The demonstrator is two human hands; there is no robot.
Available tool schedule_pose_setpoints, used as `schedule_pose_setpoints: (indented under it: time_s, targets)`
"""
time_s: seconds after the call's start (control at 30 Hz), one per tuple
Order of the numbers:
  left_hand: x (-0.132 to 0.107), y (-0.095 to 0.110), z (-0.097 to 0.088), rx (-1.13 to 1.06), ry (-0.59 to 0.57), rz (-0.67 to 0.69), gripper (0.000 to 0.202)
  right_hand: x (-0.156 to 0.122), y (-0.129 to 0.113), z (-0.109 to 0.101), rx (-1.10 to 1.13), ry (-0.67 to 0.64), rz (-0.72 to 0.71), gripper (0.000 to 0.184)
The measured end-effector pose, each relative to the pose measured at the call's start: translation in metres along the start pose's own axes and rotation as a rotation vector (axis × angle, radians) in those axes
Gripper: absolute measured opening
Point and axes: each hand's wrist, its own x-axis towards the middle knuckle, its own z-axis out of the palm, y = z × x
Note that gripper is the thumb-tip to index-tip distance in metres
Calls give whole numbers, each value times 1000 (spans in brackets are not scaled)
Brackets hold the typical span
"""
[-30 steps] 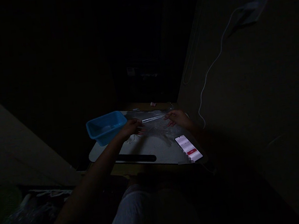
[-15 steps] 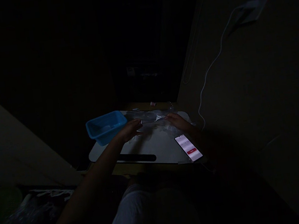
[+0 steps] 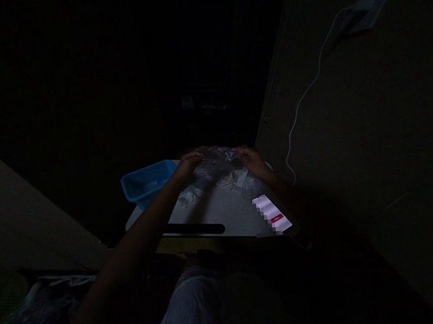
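Note:
A clear, crinkled plastic bag (image 3: 218,161) is stretched between my hands above the far part of a white tabletop (image 3: 207,211). My left hand (image 3: 191,161) grips its left side with closed fingers. On its right side, my right hand (image 3: 251,158) pinches the plastic. More crumpled clear plastic and whitish scraps (image 3: 238,177) lie below the bag, their details lost in the dim light. Beside my left forearm stands a blue plastic basin (image 3: 147,179); what lies inside is too dark to make out.
A lit phone (image 3: 273,213) lies at the table's right front, near a dark slot (image 3: 195,229) along the front edge. A white cable (image 3: 302,98) runs down the right wall from a socket (image 3: 362,14). A green basket (image 3: 3,296) and plastic sit on the floor at left.
Both hands have moved up and away from me, raising the plastic bag. More of the crumpled plastic beneath it now shows. The view has shifted slightly.

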Motion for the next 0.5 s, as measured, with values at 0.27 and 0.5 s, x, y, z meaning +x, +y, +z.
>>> schedule_pose_setpoints:
  time_s: [0.27,0.5]
  targets:
    - [-68,-66,-35,676,-342,135,13,-113,39,23,-318,-240,-164,16]
    - [-104,-104,-42,855,-435,122,7,-157,60,37,-531,-308,-90,19]
